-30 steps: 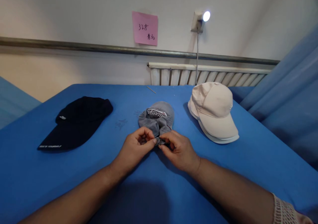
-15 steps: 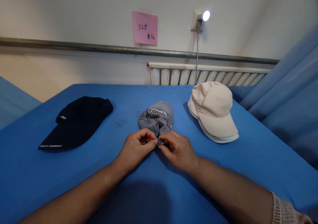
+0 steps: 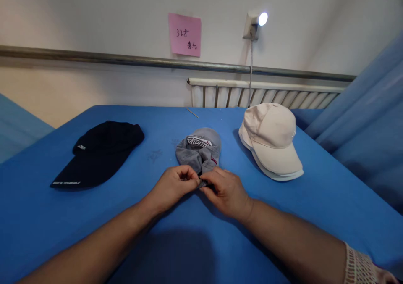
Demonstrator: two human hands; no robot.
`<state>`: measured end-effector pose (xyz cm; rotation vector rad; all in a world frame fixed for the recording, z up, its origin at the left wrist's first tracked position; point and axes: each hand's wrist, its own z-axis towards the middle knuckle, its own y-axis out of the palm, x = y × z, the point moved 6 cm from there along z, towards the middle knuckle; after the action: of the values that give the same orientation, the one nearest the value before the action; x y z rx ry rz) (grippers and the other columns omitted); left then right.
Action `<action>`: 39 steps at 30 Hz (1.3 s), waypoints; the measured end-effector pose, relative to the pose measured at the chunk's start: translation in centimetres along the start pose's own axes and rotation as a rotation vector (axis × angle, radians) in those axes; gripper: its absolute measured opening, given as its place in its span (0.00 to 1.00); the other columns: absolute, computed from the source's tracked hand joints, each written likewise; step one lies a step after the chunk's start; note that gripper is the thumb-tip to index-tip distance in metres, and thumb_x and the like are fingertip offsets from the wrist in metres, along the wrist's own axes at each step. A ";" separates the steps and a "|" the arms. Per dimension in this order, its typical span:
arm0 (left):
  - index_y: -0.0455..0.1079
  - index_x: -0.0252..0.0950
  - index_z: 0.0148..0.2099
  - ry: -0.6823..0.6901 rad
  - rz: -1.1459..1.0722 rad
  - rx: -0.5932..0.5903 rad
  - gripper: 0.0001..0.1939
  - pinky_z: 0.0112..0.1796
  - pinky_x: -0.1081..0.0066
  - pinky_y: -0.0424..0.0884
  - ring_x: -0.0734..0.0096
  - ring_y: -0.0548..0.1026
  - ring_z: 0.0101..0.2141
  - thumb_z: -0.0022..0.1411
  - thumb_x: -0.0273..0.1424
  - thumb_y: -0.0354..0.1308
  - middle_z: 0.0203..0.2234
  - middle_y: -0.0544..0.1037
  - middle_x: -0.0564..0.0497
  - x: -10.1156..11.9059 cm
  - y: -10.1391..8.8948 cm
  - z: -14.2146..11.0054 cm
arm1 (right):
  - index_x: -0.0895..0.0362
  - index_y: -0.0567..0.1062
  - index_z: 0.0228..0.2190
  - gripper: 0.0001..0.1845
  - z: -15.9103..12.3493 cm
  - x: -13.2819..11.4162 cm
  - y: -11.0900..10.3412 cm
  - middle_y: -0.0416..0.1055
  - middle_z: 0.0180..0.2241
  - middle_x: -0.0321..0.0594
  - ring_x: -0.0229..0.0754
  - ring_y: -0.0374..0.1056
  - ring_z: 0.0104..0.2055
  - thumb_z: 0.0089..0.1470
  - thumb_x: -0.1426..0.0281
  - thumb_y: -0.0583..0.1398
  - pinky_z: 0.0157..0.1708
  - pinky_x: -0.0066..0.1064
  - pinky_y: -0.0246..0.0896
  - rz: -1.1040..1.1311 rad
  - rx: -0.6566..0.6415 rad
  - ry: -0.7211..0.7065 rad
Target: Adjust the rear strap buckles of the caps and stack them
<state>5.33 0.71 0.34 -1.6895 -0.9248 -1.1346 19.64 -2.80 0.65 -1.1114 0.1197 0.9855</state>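
Note:
A grey cap with white lettering lies in the middle of the blue table, its back facing me. My left hand and my right hand meet at the cap's near edge. Both are closed in a pinch on the cap's back strap and small buckle, which their fingertips mostly hide. A black cap lies flat to the left. A stack of beige caps rests to the right.
A wall with a metal rail, a pink note and a lit lamp stands behind the table. A white radiator is at the back right. Blue fabric rises on the right. A thin stick lies near the far edge.
My fingertips have closed in tighter over the strap buckle, hiding more of it. The hands and the caps stay in the same place.

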 end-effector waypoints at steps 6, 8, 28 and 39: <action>0.70 0.33 0.26 -0.014 -0.032 -0.002 0.09 0.23 0.77 0.57 0.78 0.61 0.21 0.46 0.34 0.65 0.18 0.67 0.57 0.0 0.1 0.0 | 0.54 0.74 0.39 0.06 0.0 0.1 0.2 0.72 0.32 0.36 0.39 0.66 0.34 0.57 0.73 0.62 0.33 0.30 0.57 0.034 -0.014 0.020; 0.71 0.33 0.26 -0.029 -0.051 -0.010 0.10 0.23 0.76 0.57 0.78 0.62 0.21 0.46 0.34 0.66 0.18 0.68 0.57 -0.1 0.1 0.0 | 0.54 0.74 0.39 0.07 0.0 0.3 0.1 0.72 0.32 0.36 0.39 0.66 0.33 0.56 0.73 0.63 0.33 0.30 0.58 0.066 0.001 0.068; 0.70 0.33 0.28 -0.035 -0.025 -0.075 0.10 0.23 0.76 0.58 0.77 0.64 0.20 0.49 0.35 0.64 0.18 0.69 0.56 -0.1 0.1 -0.1 | 0.53 0.75 0.39 0.11 -0.1 0.6 0.2 0.73 0.33 0.36 0.40 0.69 0.37 0.53 0.77 0.65 0.36 0.30 0.62 0.127 -0.019 0.022; 0.73 0.34 0.30 0.052 -0.072 -0.021 0.11 0.29 0.74 0.65 0.74 0.69 0.26 0.51 0.36 0.66 0.23 0.73 0.54 0.3 -0.2 -0.1 | 0.53 0.76 0.38 0.08 0.2 0.7 -0.6 0.72 0.32 0.36 0.39 0.68 0.34 0.55 0.75 0.63 0.34 0.30 0.62 0.213 0.071 0.062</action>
<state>5.21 0.70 0.70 -1.6476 -0.9504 -1.2336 20.46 -2.30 0.78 -1.0793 0.3264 1.1275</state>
